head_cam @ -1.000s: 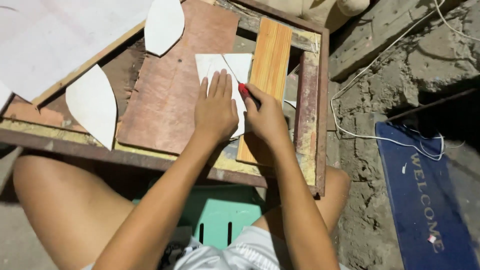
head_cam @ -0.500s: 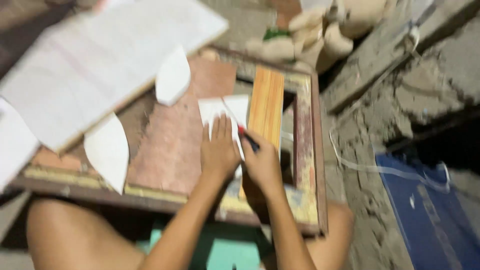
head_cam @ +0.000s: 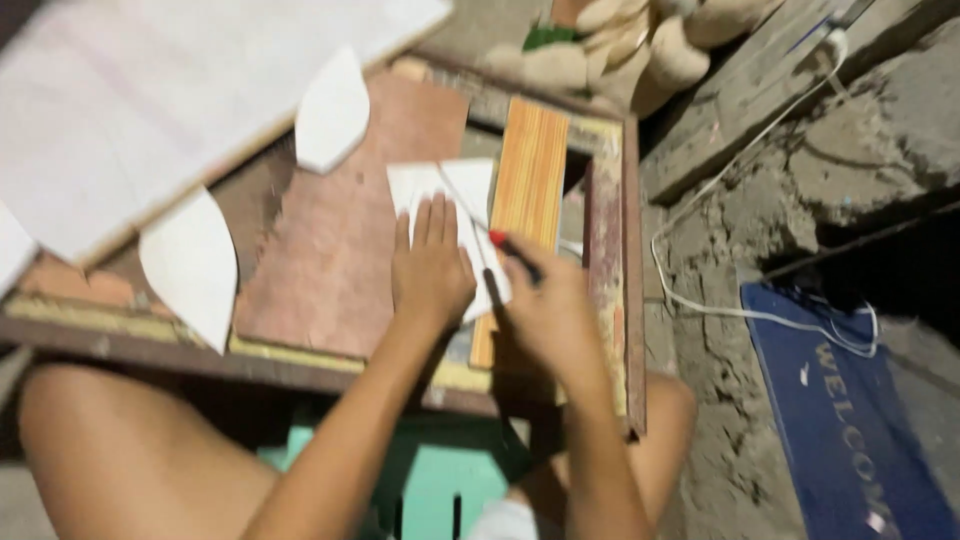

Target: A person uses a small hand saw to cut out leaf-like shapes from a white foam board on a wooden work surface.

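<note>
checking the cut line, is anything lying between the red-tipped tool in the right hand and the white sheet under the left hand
Nothing visible does. The left hand lies flat on the white sheet, and the right hand holds the red-tipped tool right at the sheet's edge, beside the striped orange board.

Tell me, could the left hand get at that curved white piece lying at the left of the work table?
Probably yes. The left hand lies flat on a white sheet, and only bare brown board shows between it and the curved white piece.
</note>
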